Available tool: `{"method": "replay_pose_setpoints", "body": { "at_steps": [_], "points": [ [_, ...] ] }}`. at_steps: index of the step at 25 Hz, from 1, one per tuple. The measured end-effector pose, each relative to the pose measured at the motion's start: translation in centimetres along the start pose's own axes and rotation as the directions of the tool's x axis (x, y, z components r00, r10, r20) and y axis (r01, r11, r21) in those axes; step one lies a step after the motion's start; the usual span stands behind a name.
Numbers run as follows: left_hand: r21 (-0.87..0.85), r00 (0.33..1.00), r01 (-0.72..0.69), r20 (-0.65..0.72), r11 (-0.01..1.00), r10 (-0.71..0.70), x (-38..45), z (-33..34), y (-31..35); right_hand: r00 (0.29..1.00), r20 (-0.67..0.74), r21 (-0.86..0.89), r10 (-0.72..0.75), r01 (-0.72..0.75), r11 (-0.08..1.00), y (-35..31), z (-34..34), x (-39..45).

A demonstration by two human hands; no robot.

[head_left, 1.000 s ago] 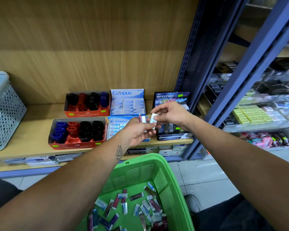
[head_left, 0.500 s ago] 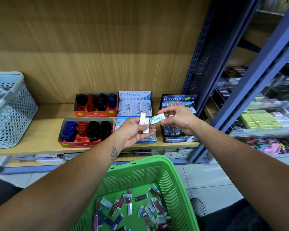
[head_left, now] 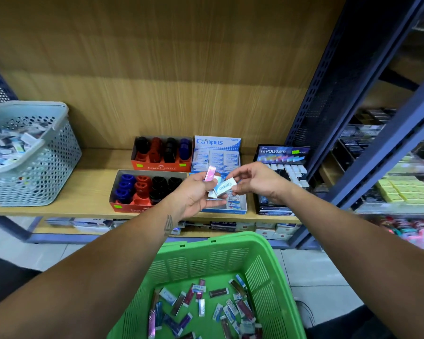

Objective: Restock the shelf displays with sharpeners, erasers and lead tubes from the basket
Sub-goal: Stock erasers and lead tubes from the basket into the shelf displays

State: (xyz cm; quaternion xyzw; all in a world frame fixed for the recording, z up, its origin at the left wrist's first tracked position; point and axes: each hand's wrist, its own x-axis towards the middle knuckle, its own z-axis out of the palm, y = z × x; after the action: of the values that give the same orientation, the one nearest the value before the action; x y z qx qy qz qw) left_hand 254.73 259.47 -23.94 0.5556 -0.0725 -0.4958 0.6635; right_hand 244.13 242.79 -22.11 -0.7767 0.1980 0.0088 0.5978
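My left hand (head_left: 195, 195) holds a small bunch of items above the shelf, among them a pink lead tube (head_left: 210, 172) sticking up and a white eraser beneath it. My right hand (head_left: 256, 178) pinches a white Campus eraser (head_left: 225, 186) at the edge of that bunch. Behind the hands stand the Campus eraser box (head_left: 217, 152), the Pilot eraser box (head_left: 234, 206), two orange Faber-Castell sharpener boxes (head_left: 160, 152) (head_left: 138, 192) and the black Hi-Polymer lead display (head_left: 283, 167). The green basket (head_left: 213, 243) below holds several erasers and lead tubes.
A grey perforated basket (head_left: 47, 167) full of small packs sits on the shelf (head_left: 91, 184) at the left. A dark blue shelf upright (head_left: 328, 94) rises on the right, with more stationery shelves beyond it. Boxes lie on the low shelf under the displays.
My view has shifted left, bringing the grey basket further in. My right hand has tilted the Campus eraser and drawn it slightly away from the items in my left hand.
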Motion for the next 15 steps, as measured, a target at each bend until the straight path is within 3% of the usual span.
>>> {"method": "replay_pose_setpoints", "body": {
  "at_steps": [4,10,13,15],
  "points": [
    [0.060,0.999,-0.006,0.047,0.998,0.003,0.3,0.7,-0.5,0.999,-0.046,-0.106,-0.022,0.017,0.994,-0.1,0.8,0.2],
    [0.286,0.993,-0.087,0.097,0.954,0.061,1.6,3.6,-1.7,0.969,-0.242,0.024,0.055,-0.050,0.998,1.2,0.1,0.0],
    [0.316,0.990,-0.125,0.099,0.941,0.098,2.2,5.5,-2.0,0.948,-0.312,0.231,0.061,0.014,0.973,1.6,-1.3,-0.8],
    [0.289,0.994,-0.103,0.074,0.952,0.085,2.6,6.1,-1.8,0.939,-0.332,0.490,0.092,0.088,0.868,1.3,-3.1,-1.5]
  ]
}}
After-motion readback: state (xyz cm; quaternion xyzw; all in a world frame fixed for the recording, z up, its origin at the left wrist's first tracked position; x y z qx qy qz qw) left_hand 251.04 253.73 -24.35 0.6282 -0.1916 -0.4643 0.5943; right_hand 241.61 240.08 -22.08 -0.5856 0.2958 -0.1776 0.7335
